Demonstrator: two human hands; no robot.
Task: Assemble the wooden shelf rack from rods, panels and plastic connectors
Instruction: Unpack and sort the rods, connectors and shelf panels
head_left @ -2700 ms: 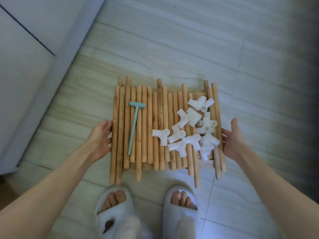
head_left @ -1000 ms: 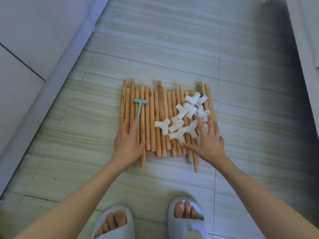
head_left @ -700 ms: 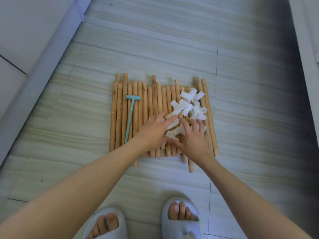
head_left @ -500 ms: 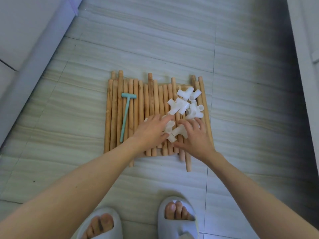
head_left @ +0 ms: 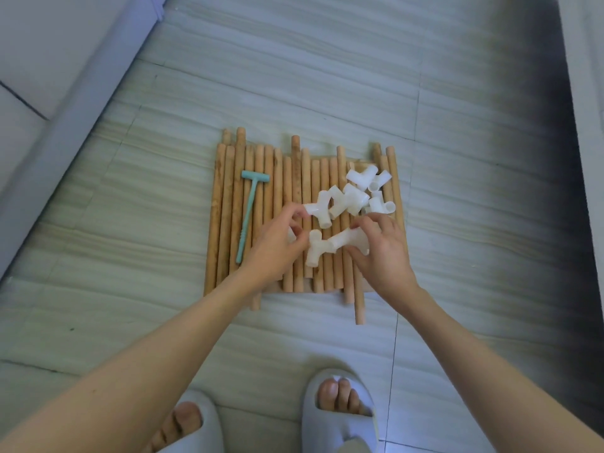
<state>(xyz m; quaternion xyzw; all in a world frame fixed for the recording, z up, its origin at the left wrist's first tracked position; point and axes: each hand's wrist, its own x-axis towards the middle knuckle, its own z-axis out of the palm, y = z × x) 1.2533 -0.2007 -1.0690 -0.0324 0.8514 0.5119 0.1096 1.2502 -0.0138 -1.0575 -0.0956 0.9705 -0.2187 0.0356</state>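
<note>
While over the rods (head_left: 228,220), both hands' grip on white connectors (head_left: 354,197).

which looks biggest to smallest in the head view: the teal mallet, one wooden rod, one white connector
1. Wooden rod, slightly longer than the mallet.
2. Teal mallet.
3. White connector, clearly smallest.
All lie on the same pile, so nearness hardly skews this.

Soft, even daylight falls on the floor (head_left: 294,76), brightest near the sandals (head_left: 340,410). The right edge darkens into vignette. Wide-angle bending at borders; slight softness throughout.
</note>
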